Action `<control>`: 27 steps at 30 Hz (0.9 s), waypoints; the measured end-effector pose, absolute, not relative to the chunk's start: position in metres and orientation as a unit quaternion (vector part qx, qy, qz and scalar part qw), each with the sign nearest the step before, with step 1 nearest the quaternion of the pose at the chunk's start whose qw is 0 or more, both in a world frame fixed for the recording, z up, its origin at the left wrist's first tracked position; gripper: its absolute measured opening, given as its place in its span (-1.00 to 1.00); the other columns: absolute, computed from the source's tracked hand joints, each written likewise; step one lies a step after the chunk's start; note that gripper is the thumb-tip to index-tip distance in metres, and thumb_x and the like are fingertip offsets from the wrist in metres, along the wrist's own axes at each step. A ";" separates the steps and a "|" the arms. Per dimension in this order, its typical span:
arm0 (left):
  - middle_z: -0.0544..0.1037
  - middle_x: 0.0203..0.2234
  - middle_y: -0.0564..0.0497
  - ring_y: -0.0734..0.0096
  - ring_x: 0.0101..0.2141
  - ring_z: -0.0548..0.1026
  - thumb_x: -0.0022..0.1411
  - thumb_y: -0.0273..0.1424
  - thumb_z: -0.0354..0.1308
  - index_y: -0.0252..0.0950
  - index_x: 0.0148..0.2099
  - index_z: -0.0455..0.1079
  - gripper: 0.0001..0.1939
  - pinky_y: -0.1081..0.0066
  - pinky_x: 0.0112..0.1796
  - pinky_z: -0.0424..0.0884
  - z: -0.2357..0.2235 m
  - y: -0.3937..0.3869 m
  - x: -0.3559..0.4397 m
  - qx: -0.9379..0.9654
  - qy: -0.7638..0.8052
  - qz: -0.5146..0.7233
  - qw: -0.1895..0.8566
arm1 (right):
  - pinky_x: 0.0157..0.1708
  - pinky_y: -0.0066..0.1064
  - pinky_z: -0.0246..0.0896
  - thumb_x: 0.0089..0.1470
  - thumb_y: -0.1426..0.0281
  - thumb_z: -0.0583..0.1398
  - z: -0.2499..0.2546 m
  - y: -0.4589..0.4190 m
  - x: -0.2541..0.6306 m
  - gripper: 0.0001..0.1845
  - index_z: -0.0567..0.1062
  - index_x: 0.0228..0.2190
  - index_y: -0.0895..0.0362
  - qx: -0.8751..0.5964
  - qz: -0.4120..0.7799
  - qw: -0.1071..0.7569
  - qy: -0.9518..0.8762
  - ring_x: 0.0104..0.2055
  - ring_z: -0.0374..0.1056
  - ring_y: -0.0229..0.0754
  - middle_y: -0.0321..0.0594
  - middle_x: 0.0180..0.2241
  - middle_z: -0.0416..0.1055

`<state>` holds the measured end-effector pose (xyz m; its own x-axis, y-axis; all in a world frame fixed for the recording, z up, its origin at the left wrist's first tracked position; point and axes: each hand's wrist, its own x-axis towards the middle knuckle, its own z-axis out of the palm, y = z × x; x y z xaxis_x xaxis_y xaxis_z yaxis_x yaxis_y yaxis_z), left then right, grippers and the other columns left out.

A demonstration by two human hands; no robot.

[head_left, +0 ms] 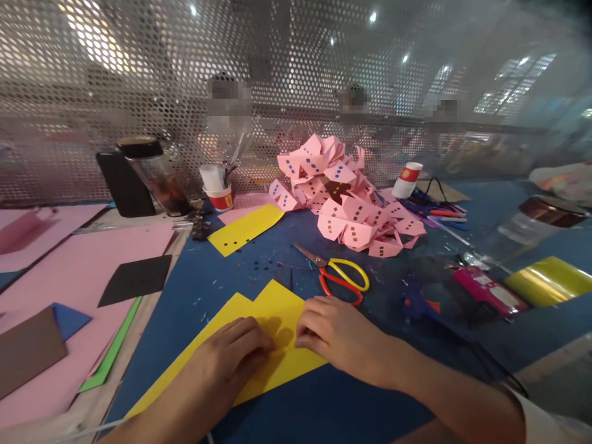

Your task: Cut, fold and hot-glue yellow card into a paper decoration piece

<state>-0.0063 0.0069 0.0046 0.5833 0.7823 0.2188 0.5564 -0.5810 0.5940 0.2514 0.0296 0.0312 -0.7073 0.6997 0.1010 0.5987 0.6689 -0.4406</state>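
Note:
A sheet of yellow paper (277,302) lies at an angle on the blue tabletop in front of me, with a notch in its far edge. My left hand (234,351) rests on its middle, fingers curled and fingertips against the paper. At the sheet's right side, my right hand (335,336) is closed, its thumb and fingers pinching the paper. A small shadow falls between the two hands. Just beyond the right hand lies a pair of scissors (342,274) with one yellow and one red handle, blades pointing away to the left.
Folded pink paper pieces (333,191) with small squares form a heap behind. A yellow strip (247,228) lies left of it. Pink sheets (148,253) cover the left side. Jars (155,179), a glue gun (420,302), a magenta device (488,290) and a yellow roll (552,280) surround the workspace.

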 end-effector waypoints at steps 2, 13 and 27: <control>0.56 -0.31 0.05 0.41 -0.31 0.56 0.42 -0.50 0.03 -0.18 -0.16 0.43 -0.82 0.50 -0.32 0.45 0.003 0.008 -0.007 0.851 0.404 0.238 0.236 | -0.13 -0.31 0.23 0.34 0.33 0.21 0.029 0.028 0.251 -0.81 0.50 -0.32 0.15 -0.361 0.172 0.111 -0.910 -0.17 0.39 -0.14 -0.20 -0.25 0.51; 0.55 -0.36 0.08 0.41 -0.33 0.53 0.39 -0.43 0.04 -0.18 -0.26 0.47 -0.80 0.47 -0.30 0.36 0.009 0.014 -0.018 0.832 0.465 0.176 0.246 | -0.14 -0.28 0.24 0.29 0.41 0.27 0.024 0.023 0.247 -0.91 0.44 -0.23 0.15 -0.399 0.186 0.129 -0.889 -0.15 0.37 -0.12 -0.23 -0.21 0.47; 0.52 -0.32 0.08 0.47 -0.32 0.51 0.42 -0.43 0.02 -0.19 -0.26 0.45 -0.79 0.52 -0.29 0.36 0.007 0.015 -0.021 0.837 0.441 0.202 0.254 | -0.07 -0.29 0.24 0.33 0.32 0.23 0.029 0.028 0.252 -0.87 0.51 -0.24 0.13 -0.309 0.135 0.126 -0.933 -0.12 0.32 -0.13 -0.20 -0.19 0.43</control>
